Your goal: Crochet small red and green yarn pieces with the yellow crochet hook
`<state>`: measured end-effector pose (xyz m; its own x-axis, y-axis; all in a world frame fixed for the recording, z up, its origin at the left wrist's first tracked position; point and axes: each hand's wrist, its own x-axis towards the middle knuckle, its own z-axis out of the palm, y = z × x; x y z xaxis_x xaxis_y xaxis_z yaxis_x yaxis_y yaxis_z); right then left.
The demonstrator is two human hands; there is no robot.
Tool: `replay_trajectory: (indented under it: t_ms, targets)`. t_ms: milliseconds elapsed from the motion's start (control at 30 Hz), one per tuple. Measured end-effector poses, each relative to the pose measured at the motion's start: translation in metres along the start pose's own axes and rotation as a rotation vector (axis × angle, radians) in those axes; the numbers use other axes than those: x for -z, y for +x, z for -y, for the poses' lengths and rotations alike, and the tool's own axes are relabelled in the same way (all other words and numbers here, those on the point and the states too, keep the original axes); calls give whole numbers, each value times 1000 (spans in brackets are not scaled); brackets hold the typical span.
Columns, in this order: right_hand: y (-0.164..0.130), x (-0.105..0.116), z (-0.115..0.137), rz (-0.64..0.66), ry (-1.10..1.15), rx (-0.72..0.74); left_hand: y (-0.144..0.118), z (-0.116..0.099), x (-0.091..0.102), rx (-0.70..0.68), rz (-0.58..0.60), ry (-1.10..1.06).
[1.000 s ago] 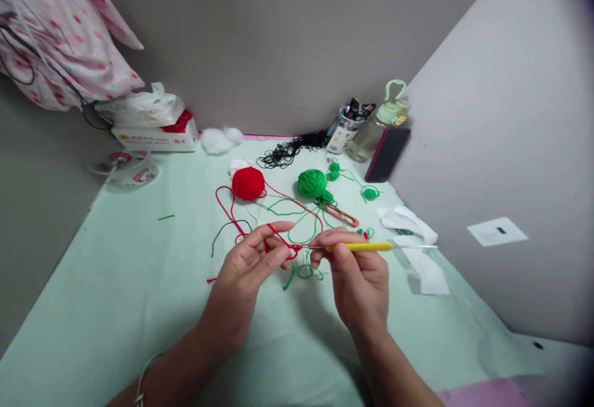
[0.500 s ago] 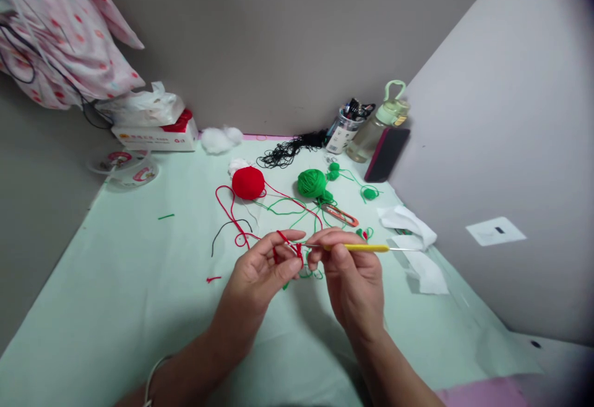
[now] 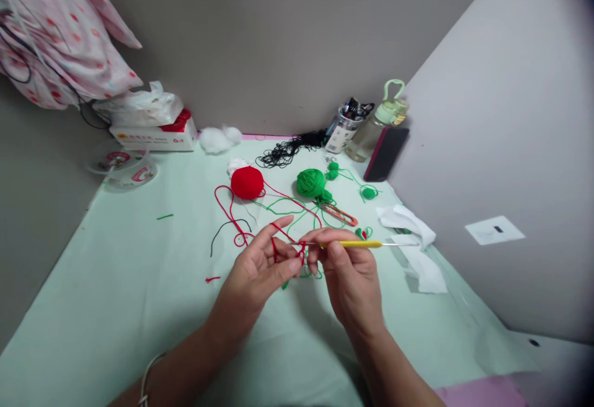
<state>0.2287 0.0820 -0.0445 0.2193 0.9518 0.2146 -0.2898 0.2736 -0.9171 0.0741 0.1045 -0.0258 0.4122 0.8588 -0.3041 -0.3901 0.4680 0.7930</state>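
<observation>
My right hand [image 3: 350, 271] grips a yellow-handled crochet hook [image 3: 357, 244], its metal shaft pointing left toward the other hand. Between the thumb and fingers of my left hand [image 3: 262, 265] is a small piece of red yarn [image 3: 302, 251], with a strand looped around the fingers and the index finger raised. The hook's tip reaches through or beside the red loops; exactly how is too small to tell. Beyond the hands lie a red yarn ball [image 3: 247, 182] and a green yarn ball [image 3: 310, 182], loose strands trailing around them.
An orange cutter [image 3: 340, 214] lies behind my right hand. White tissue strips [image 3: 424, 271] are at the right. Along the back stand a pen cup [image 3: 342, 132], a bottle [image 3: 371, 138], a leaning phone [image 3: 387, 154], black yarn [image 3: 288, 152] and a tissue box [image 3: 153, 139]. Plastic tubs [image 3: 132, 172] sit left.
My left index finger has lifted, pulling the red strand up. The crochet hook has shifted slightly left and its shaft now lies more level across the red yarn.
</observation>
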Motion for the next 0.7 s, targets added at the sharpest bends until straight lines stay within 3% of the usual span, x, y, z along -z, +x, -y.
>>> replay_trajectory:
  t_ms: [333, 600, 700]
  targets:
    - [0, 2, -2, 19, -73, 1, 0, -1, 4, 28, 23, -19]
    - [2, -2, 4, 64, 8, -42, 3, -4, 9, -3, 29, 65]
    - [-3, 0, 4, 69, -107, 45, 2, -5, 9, -4, 15, 42]
